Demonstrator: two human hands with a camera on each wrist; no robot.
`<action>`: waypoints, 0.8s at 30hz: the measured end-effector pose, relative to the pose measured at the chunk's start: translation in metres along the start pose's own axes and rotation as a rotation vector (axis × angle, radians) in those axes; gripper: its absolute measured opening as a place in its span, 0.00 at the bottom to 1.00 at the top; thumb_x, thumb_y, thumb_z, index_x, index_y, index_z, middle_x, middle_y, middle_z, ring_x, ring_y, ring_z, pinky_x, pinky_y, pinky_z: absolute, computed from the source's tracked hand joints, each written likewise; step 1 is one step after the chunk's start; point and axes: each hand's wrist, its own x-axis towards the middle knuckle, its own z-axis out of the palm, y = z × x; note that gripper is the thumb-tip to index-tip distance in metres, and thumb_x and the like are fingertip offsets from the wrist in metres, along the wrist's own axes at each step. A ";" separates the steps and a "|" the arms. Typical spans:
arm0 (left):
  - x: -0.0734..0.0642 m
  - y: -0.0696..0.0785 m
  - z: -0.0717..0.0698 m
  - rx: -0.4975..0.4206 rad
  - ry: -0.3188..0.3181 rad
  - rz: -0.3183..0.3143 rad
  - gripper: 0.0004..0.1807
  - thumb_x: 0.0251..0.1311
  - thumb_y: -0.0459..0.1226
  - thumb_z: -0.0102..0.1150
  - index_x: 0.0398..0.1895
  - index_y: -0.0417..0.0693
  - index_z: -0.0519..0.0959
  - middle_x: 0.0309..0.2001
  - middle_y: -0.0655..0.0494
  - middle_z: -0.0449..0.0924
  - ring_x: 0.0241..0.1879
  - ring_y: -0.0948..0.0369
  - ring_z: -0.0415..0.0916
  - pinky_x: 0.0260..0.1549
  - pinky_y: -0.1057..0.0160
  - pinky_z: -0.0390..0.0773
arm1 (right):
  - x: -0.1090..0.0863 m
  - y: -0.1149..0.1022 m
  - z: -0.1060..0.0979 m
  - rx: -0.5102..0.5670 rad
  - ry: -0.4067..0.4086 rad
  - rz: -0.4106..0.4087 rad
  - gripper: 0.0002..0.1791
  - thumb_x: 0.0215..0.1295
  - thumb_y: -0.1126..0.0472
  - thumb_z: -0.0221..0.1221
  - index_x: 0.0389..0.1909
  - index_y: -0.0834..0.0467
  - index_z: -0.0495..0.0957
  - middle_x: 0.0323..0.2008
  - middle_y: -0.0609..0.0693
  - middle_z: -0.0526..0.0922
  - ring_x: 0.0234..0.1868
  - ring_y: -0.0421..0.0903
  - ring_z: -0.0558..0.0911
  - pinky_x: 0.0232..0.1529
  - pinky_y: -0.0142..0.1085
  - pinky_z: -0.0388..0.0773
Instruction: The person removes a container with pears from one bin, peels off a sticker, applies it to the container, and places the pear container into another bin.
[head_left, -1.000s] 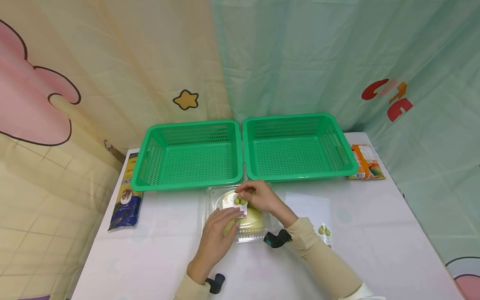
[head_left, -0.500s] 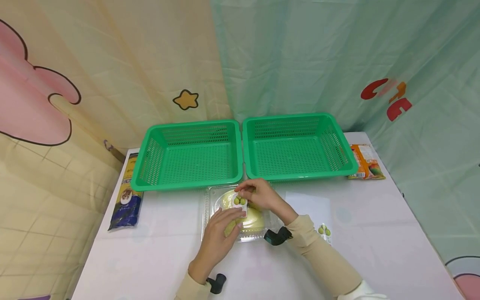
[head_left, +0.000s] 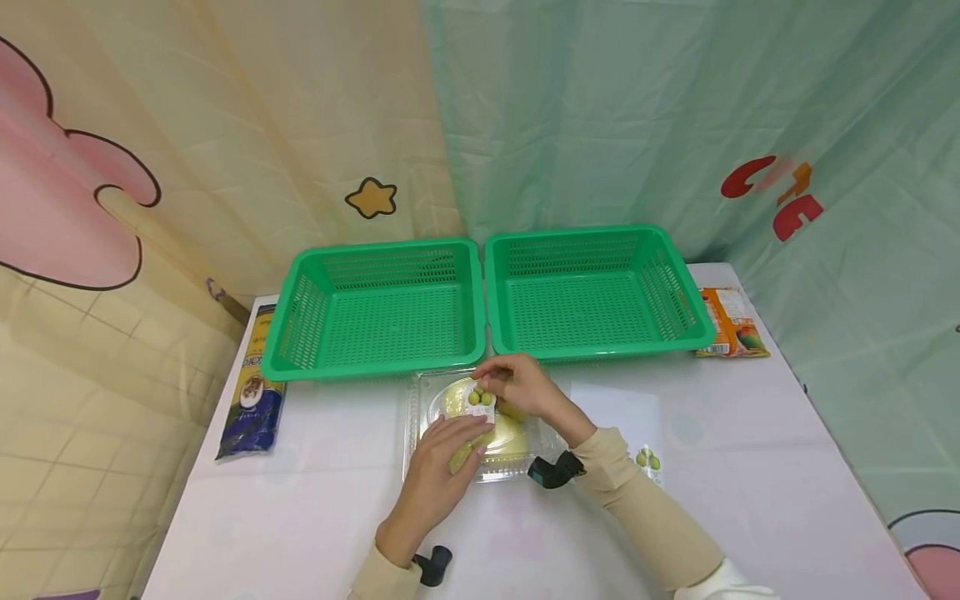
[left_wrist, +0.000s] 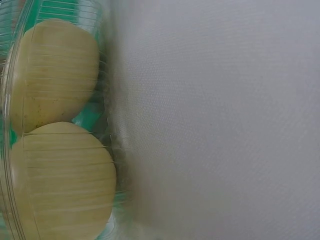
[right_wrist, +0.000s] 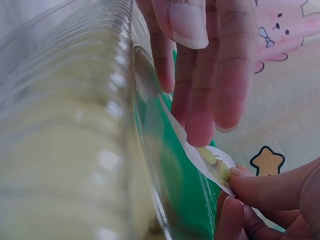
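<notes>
A clear plastic clamshell box (head_left: 412, 433) lies in front of the baskets, with pale yellow fruits (left_wrist: 65, 175) inside. On its lid is a white sticker (head_left: 481, 399) printed with green fruits, and part of it stands up off the plastic in the right wrist view. The right hand (head_left: 523, 388) pinches the sticker's far edge between thumb (right_wrist: 265, 192) and fingers. My left hand (head_left: 437, 467) reaches over the lid, its fingers (right_wrist: 197, 110) extended against the sticker's lower part. The left wrist view shows the box side but no hand.
Two green baskets (head_left: 375, 369) (head_left: 600, 347) stand side by side behind the box. A blue and yellow packet (head_left: 251, 408) lies at the left, an orange packet (head_left: 733, 325) at the right. Under the right forearm is a white sheet (head_left: 615, 408) bearing another fruit sticker (head_left: 648, 459).
The right hand has risen slightly toward the baskets, still pinching the sticker. The left fingertips have shifted a little to the right and cover more of the sticker's lower end.
</notes>
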 end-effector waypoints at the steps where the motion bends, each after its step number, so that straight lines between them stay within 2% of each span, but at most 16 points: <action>1: 0.000 0.000 0.000 0.000 0.000 0.004 0.14 0.65 0.37 0.64 0.53 0.55 0.85 0.58 0.59 0.84 0.63 0.57 0.77 0.72 0.43 0.65 | 0.000 0.000 0.000 -0.001 0.003 0.000 0.09 0.67 0.68 0.61 0.44 0.65 0.85 0.35 0.59 0.85 0.29 0.38 0.77 0.28 0.28 0.77; 7: 0.000 0.000 0.000 0.012 -0.003 0.034 0.14 0.63 0.35 0.65 0.52 0.53 0.85 0.58 0.57 0.84 0.64 0.56 0.76 0.72 0.43 0.66 | -0.001 0.001 0.002 -0.027 0.013 -0.005 0.09 0.66 0.66 0.62 0.44 0.65 0.86 0.36 0.59 0.86 0.32 0.39 0.80 0.31 0.27 0.77; 11: 0.000 0.000 0.000 0.033 -0.015 0.037 0.14 0.64 0.36 0.65 0.52 0.55 0.85 0.57 0.58 0.85 0.65 0.56 0.76 0.72 0.44 0.65 | -0.002 0.002 0.003 -0.058 0.020 -0.022 0.09 0.66 0.66 0.62 0.44 0.64 0.86 0.36 0.58 0.87 0.33 0.40 0.81 0.34 0.28 0.78; 18: 0.000 -0.001 0.001 0.059 -0.038 0.038 0.13 0.65 0.37 0.64 0.51 0.55 0.86 0.57 0.59 0.85 0.65 0.56 0.76 0.71 0.42 0.65 | -0.004 0.000 0.006 -0.091 0.038 0.007 0.08 0.66 0.66 0.63 0.44 0.61 0.86 0.35 0.55 0.87 0.34 0.40 0.81 0.37 0.30 0.79; 24: 0.000 -0.002 0.000 0.057 -0.060 0.050 0.12 0.65 0.36 0.64 0.50 0.54 0.87 0.56 0.59 0.86 0.65 0.53 0.76 0.71 0.39 0.64 | -0.005 0.002 0.009 -0.134 0.075 -0.016 0.09 0.64 0.66 0.64 0.44 0.62 0.85 0.34 0.53 0.87 0.35 0.42 0.82 0.39 0.30 0.80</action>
